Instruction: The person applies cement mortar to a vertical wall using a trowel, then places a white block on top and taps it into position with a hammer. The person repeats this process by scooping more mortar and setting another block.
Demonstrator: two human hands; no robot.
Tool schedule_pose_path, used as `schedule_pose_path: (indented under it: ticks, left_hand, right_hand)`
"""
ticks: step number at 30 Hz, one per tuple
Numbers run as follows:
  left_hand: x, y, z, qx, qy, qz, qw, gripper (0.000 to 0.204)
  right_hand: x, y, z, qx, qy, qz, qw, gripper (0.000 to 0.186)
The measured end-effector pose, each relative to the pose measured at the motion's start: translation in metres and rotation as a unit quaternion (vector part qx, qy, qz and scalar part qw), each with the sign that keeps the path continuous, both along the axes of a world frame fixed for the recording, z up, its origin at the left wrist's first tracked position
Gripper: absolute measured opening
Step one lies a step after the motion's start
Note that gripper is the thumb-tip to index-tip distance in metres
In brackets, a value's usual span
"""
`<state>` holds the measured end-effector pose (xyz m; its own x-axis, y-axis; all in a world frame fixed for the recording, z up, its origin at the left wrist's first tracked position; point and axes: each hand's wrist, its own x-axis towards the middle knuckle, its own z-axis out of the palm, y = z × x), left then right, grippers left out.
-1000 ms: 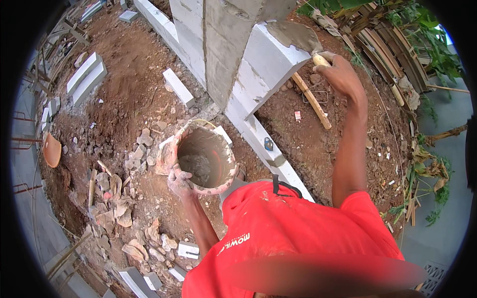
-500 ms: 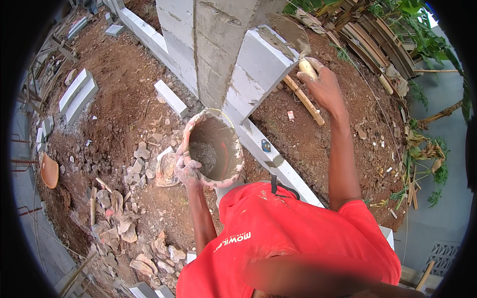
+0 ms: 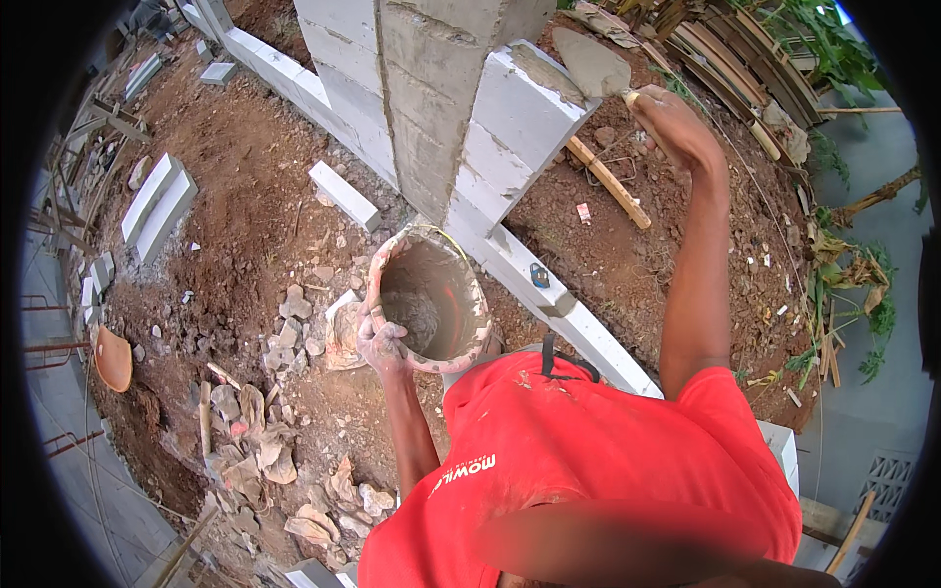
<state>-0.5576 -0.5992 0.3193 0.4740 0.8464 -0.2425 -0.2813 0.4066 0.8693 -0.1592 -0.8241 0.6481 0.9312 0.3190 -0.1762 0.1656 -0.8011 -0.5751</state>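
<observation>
Two hands, both loaded. Your left hand (image 3: 382,345) has its fingers clamped on the near-left rim of the round, pinkish, crusted bucket (image 3: 431,366), with wet grey mortar (image 3: 410,316) down inside. Your right hand (image 3: 676,127) has its fingers wrapped round the pale handle of the grey, leaf-shaped metal trowel (image 3: 593,64). Blade sits at the outer top edge of the stepped white block stack (image 3: 505,147), next to the tall grey concrete column (image 3: 421,108). Blade touching block or just clear: can't tell.

Risks, my read:
- Smeared one-hand rim grip: slip or tired wrist tips the bucket. Whatever supports it underneath is hidden.
- Blade reaches past the block edge: any mortar on it could drop onto the reddish-brown soil (image 3: 627,269).
- Hard knock from the blade could chip the block corner.
- Small blue-and-black tape measure (image 3: 539,275) lies loose on the low white block wall (image 3: 598,333): drips or a bump could foul it or knock it off.
- Loose grey rubble (image 3: 284,338) left of the bucket: bad footing if you step there.

Writing: white lettering (image 3: 463,474) on your red cloth shirt (image 3: 608,441), larger word over a smaller line. Small red-and-white scrap (image 3: 584,213) on the soil: too small to read. Nothing legible on bucket or tape.
</observation>
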Motion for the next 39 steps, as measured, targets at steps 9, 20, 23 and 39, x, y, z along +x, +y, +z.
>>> schedule_pose_path:
  ticks: [9, 20, 23, 39]
  left_hand:
    - [0.009, 0.002, 0.015, 0.061, 0.017, -0.005, 0.998, 0.018]
    - [0.007, 0.012, 0.001, -0.018, 0.028, -0.027, 0.999, 0.008]
    - [0.009, 0.017, -0.011, -0.026, 0.040, -0.049, 0.998, 0.013]
    - [0.061, -0.024, 0.059, 0.062, 0.042, -0.005, 0.997, 0.021]
  right_hand:
    - [0.013, 0.022, 0.021, -0.026, 0.152, 0.023, 0.988, 0.036]
    - [-0.069, -0.082, -0.022, 0.072, 0.183, -0.086, 0.977, 0.037]
    - [-0.082, -0.103, 0.000, 0.031, 0.131, -0.106, 0.985, 0.041]
    - [0.020, 0.014, -0.032, -0.115, -0.277, 0.043, 0.953, 0.050]
